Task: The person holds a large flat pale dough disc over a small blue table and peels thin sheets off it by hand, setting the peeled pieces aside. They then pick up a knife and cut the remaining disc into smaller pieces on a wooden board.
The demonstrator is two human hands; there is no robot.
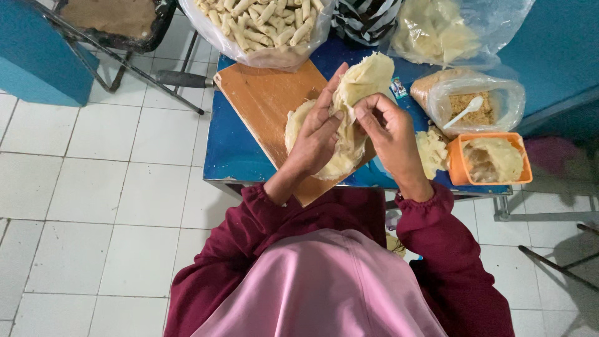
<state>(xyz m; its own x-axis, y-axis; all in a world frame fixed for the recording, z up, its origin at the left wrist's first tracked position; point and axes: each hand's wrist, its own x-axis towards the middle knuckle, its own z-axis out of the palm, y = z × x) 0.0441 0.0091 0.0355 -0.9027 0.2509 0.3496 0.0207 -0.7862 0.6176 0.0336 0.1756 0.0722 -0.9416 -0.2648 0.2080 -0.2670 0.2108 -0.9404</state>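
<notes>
A stack of thin pale yellow wrapper sheets lies on a wooden cutting board on a small blue table. My left hand rests flat on the stack with its fingers along a lifted sheet. My right hand pinches the edge of that top sheet, which is peeled up and folded away from the stack.
A clear bag of rolled pale sticks sits at the table's far edge. To the right are a bag of crumbs with a white spoon, an orange tub of filling and another bag of sheets. A metal chair stands on the tiled floor to the left.
</notes>
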